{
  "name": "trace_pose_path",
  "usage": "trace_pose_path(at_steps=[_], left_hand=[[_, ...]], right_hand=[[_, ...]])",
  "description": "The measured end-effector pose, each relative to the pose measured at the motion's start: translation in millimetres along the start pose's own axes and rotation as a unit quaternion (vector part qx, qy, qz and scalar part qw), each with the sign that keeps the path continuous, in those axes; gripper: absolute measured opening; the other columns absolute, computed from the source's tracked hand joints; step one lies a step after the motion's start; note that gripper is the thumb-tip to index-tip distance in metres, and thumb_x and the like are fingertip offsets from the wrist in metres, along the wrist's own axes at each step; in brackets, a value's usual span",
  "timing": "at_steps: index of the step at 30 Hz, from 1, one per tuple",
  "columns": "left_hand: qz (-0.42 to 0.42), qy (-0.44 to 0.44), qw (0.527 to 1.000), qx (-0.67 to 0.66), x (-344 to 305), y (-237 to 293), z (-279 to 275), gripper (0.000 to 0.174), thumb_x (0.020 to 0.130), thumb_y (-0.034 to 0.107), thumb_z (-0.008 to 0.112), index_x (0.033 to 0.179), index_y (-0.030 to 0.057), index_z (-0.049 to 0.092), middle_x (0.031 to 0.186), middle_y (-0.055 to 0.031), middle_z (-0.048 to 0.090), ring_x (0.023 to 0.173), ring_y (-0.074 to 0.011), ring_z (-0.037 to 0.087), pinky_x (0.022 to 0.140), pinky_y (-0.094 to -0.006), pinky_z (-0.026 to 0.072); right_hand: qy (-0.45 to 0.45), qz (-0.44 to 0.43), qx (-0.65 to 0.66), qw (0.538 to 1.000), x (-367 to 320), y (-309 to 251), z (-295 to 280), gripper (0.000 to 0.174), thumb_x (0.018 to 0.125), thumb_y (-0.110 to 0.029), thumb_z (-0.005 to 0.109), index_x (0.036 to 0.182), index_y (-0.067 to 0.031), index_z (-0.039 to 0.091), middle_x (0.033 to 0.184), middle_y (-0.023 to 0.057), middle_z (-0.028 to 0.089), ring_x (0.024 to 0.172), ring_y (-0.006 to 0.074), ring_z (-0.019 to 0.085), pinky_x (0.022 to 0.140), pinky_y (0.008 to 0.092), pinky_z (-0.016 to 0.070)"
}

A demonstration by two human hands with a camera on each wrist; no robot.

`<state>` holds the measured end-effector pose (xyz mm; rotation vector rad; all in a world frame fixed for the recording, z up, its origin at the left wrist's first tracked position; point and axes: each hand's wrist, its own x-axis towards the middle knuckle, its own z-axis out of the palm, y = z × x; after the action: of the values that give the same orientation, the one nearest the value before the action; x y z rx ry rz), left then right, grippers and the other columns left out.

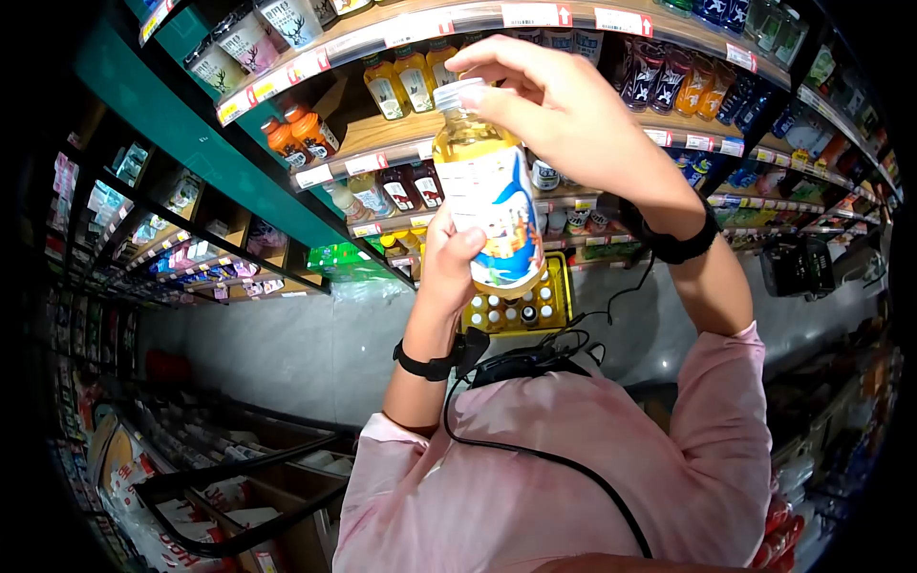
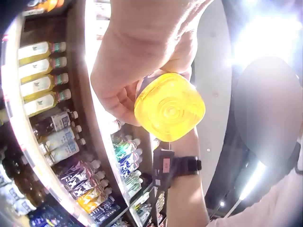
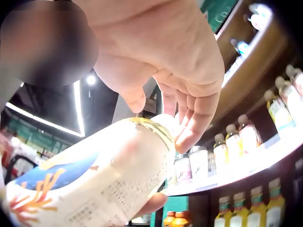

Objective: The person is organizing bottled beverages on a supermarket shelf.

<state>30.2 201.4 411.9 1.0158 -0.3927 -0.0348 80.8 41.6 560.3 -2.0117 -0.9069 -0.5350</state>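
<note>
A clear bottle [image 1: 485, 215] of yellow drink, its white label printed with a blue and orange picture, is held tilted in front of the chest. My left hand [image 1: 447, 253] grips its lower body, thumb across the label. The square yellow bottle base faces the left wrist view, below the left hand [image 2: 142, 61]. At the top, my right hand [image 1: 573, 119] curls round the white cap [image 1: 457, 94], with the thumb on its near side. Seen from the right wrist, the fingers of the right hand [image 3: 165, 56] bend about the neck and partly hide the cap.
Shelves of drinks stand ahead, with yellow bottles [image 1: 411, 81] and orange-capped bottles [image 1: 310, 132] close by. A yellow crate [image 1: 564, 286] of bottles sits on the floor below the hands. A black cable [image 1: 544, 451] runs across the pink shirt. Behind is a black-railed rack [image 1: 229, 468].
</note>
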Motion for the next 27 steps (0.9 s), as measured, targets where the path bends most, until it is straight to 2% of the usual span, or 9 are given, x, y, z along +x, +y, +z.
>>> trace_pose_path(at_steps=[1,2,6,17,20,21,23,25,27], left_hand=[[-0.035,-0.017,0.998,-0.053,-1.1,-9.4,-10.0,0.076,0.077,0.037,0.076,0.133,-0.0036,0.046,0.116,-0.0131,0.065,0.1,-0.02,0.067,0.088,-0.0338,0.0554],[-0.024,0.004,0.997,-0.078,-4.9,-0.7,3.3,0.079,0.076,0.046,0.076,0.131,-0.0042,0.048,0.113,-0.0138,0.066,0.096,-0.0213,0.069,0.083,-0.0346,0.0577],[-0.075,-0.04,0.976,-0.199,-6.7,-11.1,-13.0,0.09,0.073,0.061,0.074,0.133,-0.0016,0.049,0.111,-0.0191,0.067,0.093,-0.0272,0.07,0.081,-0.0378,0.0596],[-0.059,-0.127,0.937,-0.321,-1.5,-12.2,-9.7,0.1,0.073,0.068,0.068,0.142,0.0013,0.04,0.105,-0.0216,0.066,0.084,-0.0319,0.067,0.073,-0.0389,0.0582],[-0.065,-0.185,0.892,-0.407,1.6,-8.9,-5.1,0.107,0.075,0.064,0.066,0.153,0.003,0.024,0.109,-0.0225,0.063,0.077,-0.0314,0.064,0.063,-0.0388,0.0515],[-0.065,-0.185,0.892,-0.407,4.2,-10.8,-5.5,0.107,0.075,0.064,0.066,0.153,0.003,0.024,0.109,-0.0225,0.063,0.077,-0.0314,0.064,0.063,-0.0388,0.0515],[-0.08,-0.245,0.83,-0.495,5.6,-17.4,-7.9,0.11,0.074,0.066,0.067,0.154,0.0036,0.023,0.109,-0.0211,0.063,0.072,-0.0279,0.061,0.06,-0.0377,0.0478],[-0.069,-0.255,0.82,-0.508,4.4,-23.1,-3.1,0.109,0.076,0.068,0.066,0.154,0.0042,0.023,0.111,-0.0188,0.064,0.067,-0.0248,0.058,0.057,-0.036,0.0466],[-0.071,-0.264,0.783,-0.559,1.6,-21.9,4.0,0.107,0.078,0.069,0.066,0.154,0.0054,0.024,0.112,-0.0168,0.065,0.065,-0.0234,0.057,0.055,-0.0349,0.0465]], right_hand=[[-0.028,0.051,0.087,0.995,-4.0,8.0,5.8,0.036,0.088,-0.029,0.069,0.113,-0.0024,0.065,0.084,0.0156,0.07,0.077,0.0201,0.067,0.07,0.0326,0.0511],[0.014,-0.011,0.15,0.989,-7.0,20.7,18.7,0.035,0.094,-0.027,0.06,0.122,-0.0043,0.063,0.082,0.0095,0.067,0.074,0.0132,0.059,0.067,0.0298,0.0472],[-0.052,0.046,0.197,0.978,-20.5,35.7,23.9,0.038,0.098,-0.016,0.047,0.133,-0.0075,0.058,0.078,0.0026,0.057,0.069,0.009,0.048,0.063,0.0277,0.0424],[-0.06,0.051,0.225,0.971,-22.4,27.4,23.7,0.04,0.095,-0.01,0.05,0.134,-0.0077,0.058,0.085,0.0041,0.062,0.076,0.0094,0.055,0.069,0.0267,0.0476],[-0.047,0.039,0.244,0.968,-22.1,25.8,25.0,0.039,0.095,-0.01,0.053,0.134,-0.0072,0.058,0.086,0.0043,0.063,0.075,0.0087,0.057,0.066,0.0252,0.0491],[-0.039,0.037,0.257,0.965,-22.1,24.8,25.4,0.039,0.095,-0.01,0.054,0.134,-0.0069,0.058,0.087,0.0044,0.063,0.074,0.0085,0.058,0.064,0.0243,0.0497],[-0.047,0.031,0.254,0.966,-23.5,23.2,26.5,0.041,0.095,-0.01,0.055,0.136,-0.0066,0.056,0.087,0.005,0.062,0.072,0.0082,0.059,0.062,0.0237,0.0498],[-0.056,0.021,0.255,0.965,-23.8,19.9,28.0,0.043,0.095,-0.01,0.056,0.137,-0.0062,0.053,0.087,0.0057,0.062,0.07,0.008,0.06,0.059,0.0232,0.05],[-0.105,0.095,0.337,0.931,-27.5,12.3,30.2,0.049,0.095,-0.011,0.058,0.142,-0.007,0.047,0.086,0.0066,0.062,0.067,0.0078,0.059,0.058,0.023,0.0499]])
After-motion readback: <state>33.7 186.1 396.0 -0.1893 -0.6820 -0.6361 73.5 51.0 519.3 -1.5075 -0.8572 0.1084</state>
